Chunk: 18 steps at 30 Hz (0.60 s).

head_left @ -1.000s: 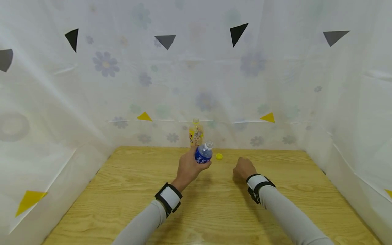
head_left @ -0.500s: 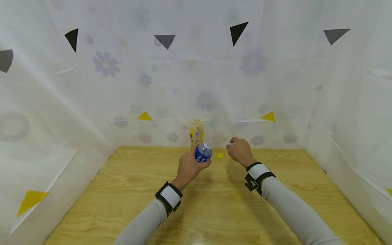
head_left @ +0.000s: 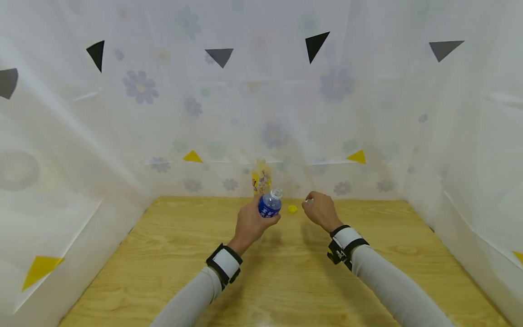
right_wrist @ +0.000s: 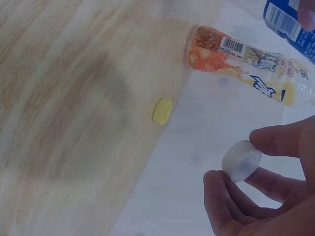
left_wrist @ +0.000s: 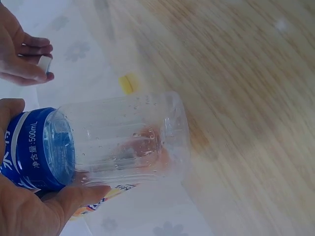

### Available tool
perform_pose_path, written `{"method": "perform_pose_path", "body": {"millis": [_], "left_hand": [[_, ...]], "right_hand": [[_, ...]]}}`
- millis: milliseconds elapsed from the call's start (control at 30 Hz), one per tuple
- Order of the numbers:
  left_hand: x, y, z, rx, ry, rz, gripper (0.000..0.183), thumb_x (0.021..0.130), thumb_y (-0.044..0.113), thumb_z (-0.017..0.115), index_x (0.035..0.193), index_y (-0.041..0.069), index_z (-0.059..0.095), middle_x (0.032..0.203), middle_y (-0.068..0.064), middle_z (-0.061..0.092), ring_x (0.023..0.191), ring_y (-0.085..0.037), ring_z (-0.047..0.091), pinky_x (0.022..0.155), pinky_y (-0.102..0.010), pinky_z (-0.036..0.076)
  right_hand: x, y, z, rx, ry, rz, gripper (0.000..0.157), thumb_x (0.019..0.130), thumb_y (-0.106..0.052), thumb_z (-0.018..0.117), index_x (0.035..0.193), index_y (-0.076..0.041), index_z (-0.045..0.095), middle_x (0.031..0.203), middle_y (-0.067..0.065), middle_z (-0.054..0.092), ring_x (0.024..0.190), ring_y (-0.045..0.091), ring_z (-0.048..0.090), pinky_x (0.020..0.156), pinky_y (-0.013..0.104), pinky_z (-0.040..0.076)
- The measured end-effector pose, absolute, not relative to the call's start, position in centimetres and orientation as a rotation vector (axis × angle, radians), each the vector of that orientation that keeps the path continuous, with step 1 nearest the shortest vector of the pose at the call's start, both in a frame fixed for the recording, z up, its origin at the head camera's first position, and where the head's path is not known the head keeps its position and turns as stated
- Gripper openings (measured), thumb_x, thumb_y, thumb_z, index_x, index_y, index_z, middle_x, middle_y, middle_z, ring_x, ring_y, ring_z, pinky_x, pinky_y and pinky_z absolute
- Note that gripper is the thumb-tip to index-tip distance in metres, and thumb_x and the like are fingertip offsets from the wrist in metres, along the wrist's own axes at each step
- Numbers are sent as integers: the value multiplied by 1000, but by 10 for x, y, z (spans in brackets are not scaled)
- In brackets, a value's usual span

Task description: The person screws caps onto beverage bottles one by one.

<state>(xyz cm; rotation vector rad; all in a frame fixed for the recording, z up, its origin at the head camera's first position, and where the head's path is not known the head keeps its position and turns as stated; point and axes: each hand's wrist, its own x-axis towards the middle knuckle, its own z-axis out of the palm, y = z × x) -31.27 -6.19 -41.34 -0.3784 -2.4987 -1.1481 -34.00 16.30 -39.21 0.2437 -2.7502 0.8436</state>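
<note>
My left hand (head_left: pixel 252 222) grips a clear plastic bottle (left_wrist: pixel 123 142) around its blue label (head_left: pixel 268 208). The bottle is raised over the table and tilted, and its mouth has no cap on it. To the right, my right hand (head_left: pixel 323 211) pinches a white bottle cap (right_wrist: pixel 241 161) between thumb and fingers, its hollow side partly showing. On the tabletop between the two hands lies a yellow cap (head_left: pixel 292 209). Behind the left hand, a bottle with a yellow and orange printed wrap (right_wrist: pixel 231 56) stands upright, its lower part hidden by that hand in the head view.
The wood-grain table (head_left: pixel 184 272) ends at a white floral sheet (head_left: pixel 253 113) hung along the back. Similar sheeting closes off both sides. Black, grey and yellow triangles are stuck to it.
My right hand has lifted from low over the table and shifted left; the white cap in its fingers has come into view. My left hand and its bottle hardly moved.
</note>
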Motion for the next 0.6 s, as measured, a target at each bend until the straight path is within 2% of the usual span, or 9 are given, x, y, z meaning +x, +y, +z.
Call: {"method": "perform_pose_path", "body": {"millis": [100,167,200,267,367,433,500,600], "left_hand": [[-312,-62,-412,-382,-2492,-1157,72,81,40,85,139,9,56,117,-11,73,102,-25,72,83,-42,59],[-311,-62,-410,-386,-2491,-1164,73,81,40,85,139,9,56,117,-11,73,102,-26,72,83,-44,58],[-311,-62,-410,-388,-2490,-1166,73,81,40,85,140,9,56,118,-11,73,103,-26,72,84,-44,58],[-311,-62,-409,-392,-2495,-1167,73,81,40,85,140,10,55,119,-11,72,104,-27,71,85,-44,58],[-311,-62,-410,-391,-2502,-1161,72,81,40,84,140,11,55,120,-11,72,105,-26,71,85,-44,58],[-311,-62,-411,-388,-2504,-1158,72,81,41,84,141,12,55,120,-11,72,105,-26,72,84,-44,59],[-312,-61,-411,-385,-2506,-1157,73,81,41,84,141,12,54,120,-11,72,104,-26,72,83,-44,59],[-311,-61,-412,-387,-2503,-1154,73,81,42,84,140,12,55,120,-11,72,104,-27,72,83,-45,59]], "right_hand": [[-339,163,-394,217,-2775,844,24,95,-16,62,104,5,67,90,19,71,69,28,63,66,42,53],[-338,163,-395,209,-2807,839,17,91,-15,65,88,1,64,74,12,64,58,21,54,57,34,46],[-338,163,-395,207,-2824,841,19,89,-15,68,77,-2,61,65,7,58,53,17,48,53,31,41],[-337,163,-397,209,-2861,852,34,85,-14,72,60,-10,50,54,-2,42,46,11,35,47,26,30],[-337,164,-399,214,-2925,898,49,83,-15,76,50,-15,39,48,-5,27,42,10,22,45,26,22],[-336,165,-400,225,-2948,897,35,84,-16,76,58,-7,55,54,-1,45,45,11,36,45,27,34],[-335,166,-402,243,-2976,886,21,88,-16,73,78,3,67,71,11,63,56,17,54,53,33,47],[-332,167,-403,286,-3002,843,31,91,-15,69,111,9,70,105,23,71,82,29,68,71,44,57]]}}
